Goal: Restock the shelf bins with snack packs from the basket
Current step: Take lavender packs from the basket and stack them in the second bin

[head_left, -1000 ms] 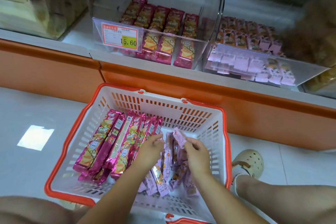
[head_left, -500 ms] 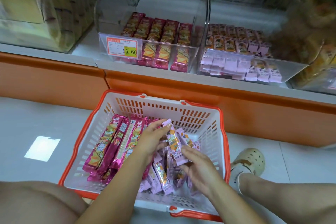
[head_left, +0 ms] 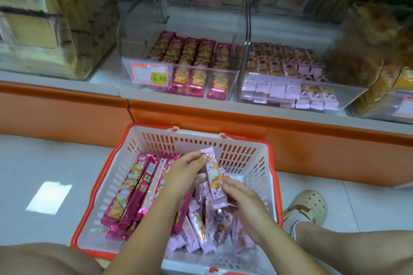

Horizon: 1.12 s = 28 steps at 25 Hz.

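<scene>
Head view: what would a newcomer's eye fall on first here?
The orange-rimmed basket on the floor, bottom centre, catches the eye first: magenta packs on its left side, lilac packs on its right. Over it the left hand and right hand hold one lilac pack. Behind, clear shelf bins carry the same two kinds.

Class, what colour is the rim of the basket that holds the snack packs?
The basket rim is orange, above white slatted walls. The head view, the only one, shows it.
</scene>
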Available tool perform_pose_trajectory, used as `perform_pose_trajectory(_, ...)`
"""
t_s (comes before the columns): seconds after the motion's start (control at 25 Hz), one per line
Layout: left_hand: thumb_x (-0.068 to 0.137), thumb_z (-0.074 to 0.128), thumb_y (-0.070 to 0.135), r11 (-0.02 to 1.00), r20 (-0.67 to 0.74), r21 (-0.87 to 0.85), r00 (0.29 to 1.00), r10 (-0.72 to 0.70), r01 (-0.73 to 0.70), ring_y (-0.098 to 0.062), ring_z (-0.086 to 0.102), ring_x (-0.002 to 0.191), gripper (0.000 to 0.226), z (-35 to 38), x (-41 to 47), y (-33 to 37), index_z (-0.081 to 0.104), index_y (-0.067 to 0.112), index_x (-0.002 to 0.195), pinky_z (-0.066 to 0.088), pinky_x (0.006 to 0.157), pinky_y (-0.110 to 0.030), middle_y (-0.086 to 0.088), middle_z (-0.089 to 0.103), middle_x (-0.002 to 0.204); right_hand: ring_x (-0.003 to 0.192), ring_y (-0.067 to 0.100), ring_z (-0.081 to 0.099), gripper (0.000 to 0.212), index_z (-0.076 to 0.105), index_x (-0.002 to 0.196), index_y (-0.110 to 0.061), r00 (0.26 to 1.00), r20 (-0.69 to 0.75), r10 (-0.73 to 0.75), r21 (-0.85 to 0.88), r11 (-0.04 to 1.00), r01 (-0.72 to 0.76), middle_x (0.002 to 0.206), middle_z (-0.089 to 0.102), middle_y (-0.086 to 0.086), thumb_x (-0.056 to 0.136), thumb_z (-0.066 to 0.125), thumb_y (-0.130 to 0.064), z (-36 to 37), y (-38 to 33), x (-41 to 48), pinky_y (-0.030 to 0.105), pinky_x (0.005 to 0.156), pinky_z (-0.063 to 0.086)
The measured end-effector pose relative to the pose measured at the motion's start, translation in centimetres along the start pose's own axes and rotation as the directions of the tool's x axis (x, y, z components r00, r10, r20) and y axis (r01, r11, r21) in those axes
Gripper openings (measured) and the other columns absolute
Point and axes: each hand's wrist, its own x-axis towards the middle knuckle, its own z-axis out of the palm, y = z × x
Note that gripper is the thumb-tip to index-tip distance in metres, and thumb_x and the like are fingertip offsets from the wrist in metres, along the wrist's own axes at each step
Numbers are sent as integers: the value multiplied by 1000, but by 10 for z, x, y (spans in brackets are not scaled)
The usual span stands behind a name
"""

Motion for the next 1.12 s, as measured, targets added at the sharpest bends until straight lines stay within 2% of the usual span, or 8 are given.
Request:
perform_pose_trajectory(0.16,86,66,20,942,5,25,943,334,-334,-6,69,81,15,31,-10,78,71,24,99,56,71,-22,8,75,87,73,8,68,15,66,102,-18,939,-1,-345,-280,901,331,85,73,-2,87,67,-12,-7,-97,-25,24,65,53)
perform_pose_trajectory(0.32,79,67,39,631,95,266,671,736,-729,3,63,97,40,59,-15,175,63,36,119,50,84,-17,18,67,108,81,11,69,22,65,100,-27,682,14,-731,-525,575,628,92,71,-4,85,68,-11,-32,-209,-57,27,74,56)
perform_pose_trajectory(0.4,86,61,41,412,143,512,548,824,-754,7,50,114,51,71,3,202,50,33,135,39,98,-13,22,54,126,88,8,66,23,64,104,-30,541,-87,-836,-676,448,584,95,69,-11,85,68,-17,-53,-249,-54,26,77,54)
perform_pose_trajectory(0.48,92,53,42,338,177,667,582,794,-664,-2,35,133,59,80,28,212,34,28,146,25,107,-19,13,41,145,87,9,65,24,62,110,-29,473,-224,-852,-758,457,465,91,67,-15,87,66,-23,-73,-277,-41,25,70,53)
perform_pose_trajectory(0.6,97,46,40,379,199,728,705,681,-571,-15,34,138,59,83,57,202,25,24,150,30,109,-28,2,34,153,92,15,64,35,60,124,-20,592,-352,-725,-842,521,137,107,68,-5,90,63,-28,-100,-294,-7,20,68,46)
perform_pose_trajectory(0.8,97,46,37,391,177,713,689,703,-582,-14,45,130,54,80,69,197,29,29,148,39,97,-27,7,41,148,97,24,62,28,69,112,-11,854,-274,-442,-960,186,-211,117,67,11,90,62,-26,-102,-299,30,28,82,48)
perform_pose_trajectory(1.04,96,51,34,445,188,656,703,686,-610,-8,46,127,52,77,68,201,36,29,145,40,102,-24,9,46,144,90,23,61,25,70,108,-9,856,-306,-417,-947,227,-228,112,69,10,88,64,-24,-100,-292,32,27,75,47)
perform_pose_trajectory(1.12,95,55,25,502,165,541,671,723,-675,5,48,119,48,66,51,202,44,27,141,36,97,-6,11,51,138,89,21,58,33,63,120,-14,744,-301,-597,-946,283,-156,114,66,6,89,62,-27,-91,-288,24,26,74,43)
